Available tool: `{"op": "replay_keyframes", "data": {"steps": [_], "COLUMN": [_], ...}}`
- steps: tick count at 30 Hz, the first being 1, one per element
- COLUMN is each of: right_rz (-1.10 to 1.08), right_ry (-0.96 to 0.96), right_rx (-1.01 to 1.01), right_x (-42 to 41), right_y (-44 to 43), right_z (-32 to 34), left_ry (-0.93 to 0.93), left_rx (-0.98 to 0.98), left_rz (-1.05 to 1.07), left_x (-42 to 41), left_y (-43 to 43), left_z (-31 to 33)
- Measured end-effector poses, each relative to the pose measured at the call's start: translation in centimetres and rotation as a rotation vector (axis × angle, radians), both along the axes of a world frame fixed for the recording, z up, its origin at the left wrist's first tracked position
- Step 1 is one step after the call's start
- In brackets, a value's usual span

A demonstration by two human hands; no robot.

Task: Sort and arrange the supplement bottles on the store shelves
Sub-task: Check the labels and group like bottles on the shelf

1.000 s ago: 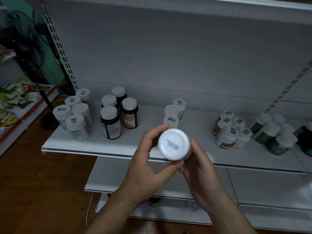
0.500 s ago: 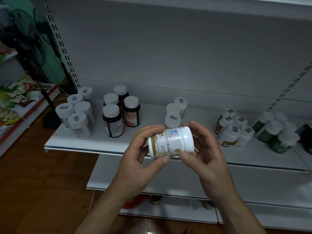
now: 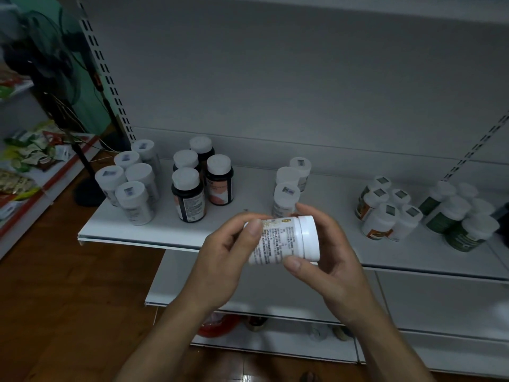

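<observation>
A white supplement bottle [image 3: 283, 239] lies on its side in front of the shelf [image 3: 248, 188], cap to the right, its printed text label facing me. My left hand [image 3: 223, 260] grips its bottom end with thumb and fingers. My right hand [image 3: 330, 260] holds the white cap end, thumb below and fingers behind. Just behind the held bottle stand three similar white bottles [image 3: 289, 186].
On the shelf stand a group of white bottles [image 3: 129, 183] at the left, dark bottles [image 3: 201, 183] beside them, white-and-orange bottles [image 3: 385, 210] and green bottles [image 3: 457, 216] at the right. A standing fan [image 3: 49, 62] is at the far left. Lower shelves [image 3: 413, 307] jut out below.
The bottle went from cap facing me to lying sideways, then was rotated so the text side of the label shows. Both hands stayed on it.
</observation>
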State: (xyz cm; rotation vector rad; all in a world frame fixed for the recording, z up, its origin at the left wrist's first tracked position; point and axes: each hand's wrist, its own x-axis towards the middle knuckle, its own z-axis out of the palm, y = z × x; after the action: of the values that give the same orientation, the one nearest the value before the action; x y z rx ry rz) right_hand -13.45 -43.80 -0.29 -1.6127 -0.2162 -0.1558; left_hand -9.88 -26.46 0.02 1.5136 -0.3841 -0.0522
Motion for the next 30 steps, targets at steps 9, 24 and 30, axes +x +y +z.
{"op": "replay_keyframes", "data": {"steps": [9,24,30], "right_rz": [-0.090,-0.148,-0.220], "right_ry": [0.107,0.122,0.189], "right_rx": [0.108,0.093,0.127], "right_x": [0.4,0.7,1.1], "right_y": [0.1,-0.8,-1.4], "right_z": [-0.1,0.3,0.5], "left_ry": [-0.053,0.026,-0.012], "left_rx": [-0.028,-0.046,-0.009], "left_rz": [-0.082,0.001,-0.111], "left_x": [0.5,1.7,1.6], "left_y": [0.4,-0.8,-1.0], "left_z": [-0.6,-0.2,-0.6]}}
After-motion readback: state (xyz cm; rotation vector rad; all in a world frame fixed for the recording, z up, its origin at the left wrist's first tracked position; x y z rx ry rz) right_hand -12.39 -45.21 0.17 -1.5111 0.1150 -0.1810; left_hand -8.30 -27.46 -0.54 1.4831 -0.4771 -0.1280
